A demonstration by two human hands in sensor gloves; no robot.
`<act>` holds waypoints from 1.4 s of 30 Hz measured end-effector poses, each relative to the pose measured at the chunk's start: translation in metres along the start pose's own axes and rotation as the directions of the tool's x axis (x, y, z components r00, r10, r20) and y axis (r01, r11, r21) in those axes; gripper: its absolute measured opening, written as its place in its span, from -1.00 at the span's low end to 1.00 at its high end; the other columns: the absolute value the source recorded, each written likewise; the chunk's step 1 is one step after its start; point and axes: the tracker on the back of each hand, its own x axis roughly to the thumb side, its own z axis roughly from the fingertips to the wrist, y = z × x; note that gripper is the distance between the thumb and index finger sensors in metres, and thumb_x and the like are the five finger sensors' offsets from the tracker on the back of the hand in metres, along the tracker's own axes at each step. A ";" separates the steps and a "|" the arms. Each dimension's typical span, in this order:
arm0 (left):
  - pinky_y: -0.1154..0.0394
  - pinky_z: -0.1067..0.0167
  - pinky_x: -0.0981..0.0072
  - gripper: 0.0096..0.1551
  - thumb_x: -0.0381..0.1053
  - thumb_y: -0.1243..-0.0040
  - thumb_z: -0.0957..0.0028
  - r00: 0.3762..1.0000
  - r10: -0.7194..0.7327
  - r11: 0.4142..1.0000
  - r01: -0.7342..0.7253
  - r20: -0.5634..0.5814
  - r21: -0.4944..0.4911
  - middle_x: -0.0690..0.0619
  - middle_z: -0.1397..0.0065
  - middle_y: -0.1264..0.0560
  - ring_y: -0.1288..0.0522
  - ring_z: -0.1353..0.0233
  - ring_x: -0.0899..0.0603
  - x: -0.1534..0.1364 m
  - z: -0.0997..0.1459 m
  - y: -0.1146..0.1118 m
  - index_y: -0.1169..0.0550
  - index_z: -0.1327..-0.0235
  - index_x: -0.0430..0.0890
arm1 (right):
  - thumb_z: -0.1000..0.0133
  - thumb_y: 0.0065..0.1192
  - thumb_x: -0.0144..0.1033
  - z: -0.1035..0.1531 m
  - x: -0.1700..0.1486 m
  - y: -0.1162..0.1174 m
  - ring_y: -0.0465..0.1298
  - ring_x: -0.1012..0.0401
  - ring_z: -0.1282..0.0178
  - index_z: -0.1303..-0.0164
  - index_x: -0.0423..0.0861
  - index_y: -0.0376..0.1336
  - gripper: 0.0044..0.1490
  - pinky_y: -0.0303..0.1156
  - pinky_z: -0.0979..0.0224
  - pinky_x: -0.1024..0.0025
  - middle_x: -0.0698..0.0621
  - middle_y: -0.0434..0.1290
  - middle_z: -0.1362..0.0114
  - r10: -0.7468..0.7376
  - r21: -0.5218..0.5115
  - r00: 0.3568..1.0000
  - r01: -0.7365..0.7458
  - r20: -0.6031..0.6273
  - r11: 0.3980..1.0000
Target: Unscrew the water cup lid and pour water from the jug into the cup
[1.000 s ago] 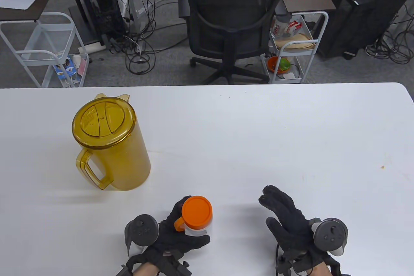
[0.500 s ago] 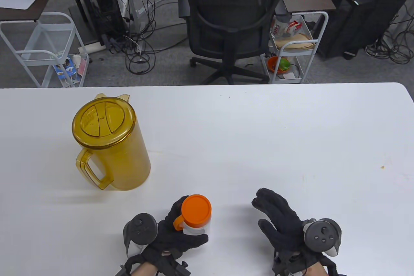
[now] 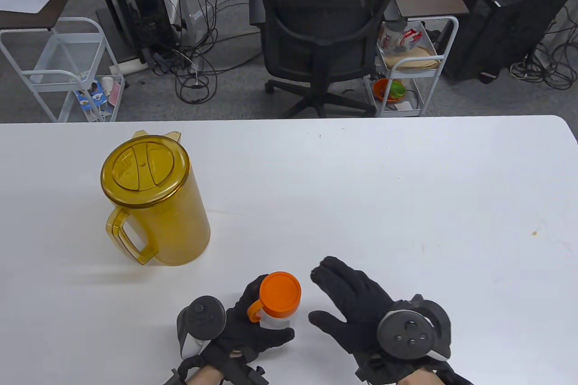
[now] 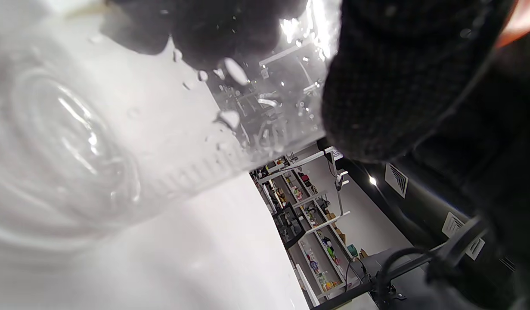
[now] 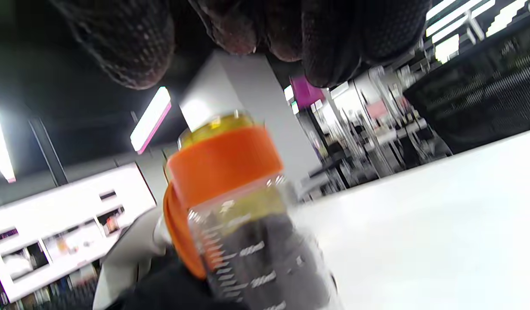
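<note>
An office or lab workspace. Behind the white table (image 3: 361, 168) stand a mesh chair (image 3: 327, 19), computer towers (image 3: 135, 1), tangled cables (image 3: 198, 64) on grey carpet, and white wire carts (image 3: 413, 64). Shelving and ceiling lights show in the wrist views.

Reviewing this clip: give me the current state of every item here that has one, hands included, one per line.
Water cup: upright, gripped in the left hand.
Orange lid: on the cup, not yet unscrewed.
Jug: upright on the table, lid on, untouched.
Left hand: fingers curled round the cup body.
Right hand: open, fingers spread, beside the lid, not touching it.
</note>
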 end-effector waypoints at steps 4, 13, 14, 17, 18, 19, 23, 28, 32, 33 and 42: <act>-0.37 -0.45 -0.23 0.42 0.21 -0.71 0.45 1.000 0.015 1.000 -0.015 0.006 0.004 -0.08 -0.58 -0.28 -0.43 -0.55 -0.29 0.000 0.002 0.000 -0.08 -0.52 -0.14 | -0.11 0.33 0.30 -0.038 0.030 0.009 0.40 -0.15 -0.50 -0.74 -0.01 -0.02 0.12 0.39 -0.51 -0.05 -0.22 0.05 -0.77 0.263 0.363 0.948 -0.184 -0.180 0.913; -0.36 -0.45 -0.24 0.42 0.21 -0.70 0.42 1.000 0.009 1.000 -0.009 0.001 -0.005 -0.09 -0.58 -0.27 -0.42 -0.56 -0.30 0.002 0.004 -0.002 -0.06 -0.53 -0.15 | -0.04 0.45 0.25 -0.082 0.054 0.023 0.42 -0.17 -0.47 -0.77 0.00 -0.20 0.31 0.40 -0.50 -0.06 -0.24 0.07 -0.75 0.300 0.538 0.932 -0.149 -0.205 0.829; -0.36 -0.45 -0.24 0.42 0.22 -0.68 0.40 1.000 -0.001 1.000 0.001 -0.004 0.003 -0.08 -0.59 -0.26 -0.41 -0.56 -0.30 0.002 0.004 -0.002 -0.05 -0.53 -0.15 | -0.03 0.46 0.24 -0.083 0.054 0.023 0.42 -0.16 -0.48 -0.77 0.02 -0.18 0.29 0.41 -0.50 -0.06 -0.26 0.08 -0.74 0.321 0.548 0.925 -0.163 -0.205 0.821; -0.36 -0.44 -0.25 0.41 0.23 -0.68 0.39 0.999 -0.033 0.999 0.033 0.001 0.001 -0.10 -0.59 -0.26 -0.41 -0.55 -0.30 0.005 0.005 -0.005 -0.05 -0.53 -0.16 | -0.04 0.48 0.20 -0.087 0.054 0.025 0.44 -0.15 -0.45 -0.74 0.02 -0.03 0.18 0.43 -0.49 -0.04 -0.26 0.14 -0.71 0.364 0.597 0.906 -0.173 -0.214 0.783; -0.37 -0.43 -0.25 0.41 0.24 -0.68 0.40 0.999 -0.036 0.999 0.036 0.004 -0.001 -0.10 -0.58 -0.27 -0.42 -0.55 -0.31 0.005 0.004 -0.005 -0.06 -0.53 -0.16 | -0.05 0.49 0.18 -0.087 0.055 0.025 0.44 -0.16 -0.45 -0.74 0.01 -0.02 0.17 0.43 -0.48 -0.05 -0.27 0.15 -0.70 0.366 0.597 0.906 -0.176 -0.213 0.783; -0.38 -0.43 -0.25 0.41 0.24 -0.68 0.40 0.999 -0.035 0.999 0.035 0.008 -0.006 -0.10 -0.58 -0.27 -0.43 -0.54 -0.31 0.006 0.004 -0.005 -0.06 -0.53 -0.16 | -0.04 0.51 0.17 -0.088 0.056 0.025 0.45 -0.17 -0.44 -0.74 0.00 -0.01 0.16 0.44 -0.47 -0.05 -0.27 0.16 -0.69 0.370 0.598 0.904 -0.178 -0.214 0.781; -0.38 -0.43 -0.25 0.41 0.25 -0.66 0.36 0.999 -0.042 0.999 0.042 0.027 -0.014 -0.11 -0.59 -0.25 -0.42 -0.54 -0.32 0.007 0.005 -0.006 -0.04 -0.54 -0.16 | -0.03 0.54 0.09 -0.086 0.061 0.023 0.46 -0.17 -0.44 -0.72 0.10 0.02 0.11 0.44 -0.47 -0.05 -0.23 0.17 -0.72 0.384 0.597 0.905 -0.210 -0.181 0.775; -0.40 -0.42 -0.27 0.41 0.27 -0.65 0.35 0.996 -0.070 0.997 0.070 0.061 0.011 -0.10 -0.59 -0.25 -0.43 -0.53 -0.32 0.009 0.007 -0.005 -0.04 -0.54 -0.16 | -0.07 0.51 0.03 -0.082 0.066 0.023 0.40 -0.18 -0.47 -0.71 0.30 0.01 0.03 0.38 -0.51 -0.08 -0.22 0.10 -0.75 0.383 0.614 0.914 -0.227 -0.134 0.756; -0.41 -0.41 -0.28 0.41 0.27 -0.66 0.36 0.995 -0.078 0.997 0.078 0.061 0.006 -0.11 -0.58 -0.26 -0.44 -0.51 -0.33 0.009 0.007 -0.005 -0.06 -0.54 -0.16 | -0.12 0.44 -0.08 -0.080 0.068 0.029 0.34 -0.27 -0.49 -0.66 0.41 0.03 -0.07 0.36 -0.53 -0.17 -0.34 -0.02 -0.75 0.378 0.657 0.922 -0.235 -0.082 0.717; -0.42 -0.40 -0.28 0.41 0.27 -0.67 0.38 0.996 -0.074 0.997 0.075 0.058 -0.006 -0.11 -0.58 -0.27 -0.45 -0.51 -0.33 0.008 0.006 -0.004 -0.07 -0.54 -0.16 | -0.12 0.47 -0.22 -0.079 0.068 0.031 0.27 -0.35 -0.52 -0.62 0.43 0.08 -0.09 0.37 -0.54 -0.17 -0.33 -0.10 -0.78 0.342 0.676 0.939 -0.225 -0.041 0.702; -0.42 -0.40 -0.30 0.41 0.23 -0.69 0.41 0.995 -0.071 0.997 0.074 0.074 -0.028 -0.10 -0.57 -0.28 -0.45 -0.51 -0.34 0.009 0.007 -0.006 -0.08 -0.53 -0.16 | -0.03 0.52 -0.60 -0.069 0.068 0.034 0.09 -0.39 -0.67 -0.35 0.37 0.27 -0.17 0.30 -0.61 -0.21 -0.10 -0.16 -0.83 0.282 0.627 0.933 -0.360 0.225 0.691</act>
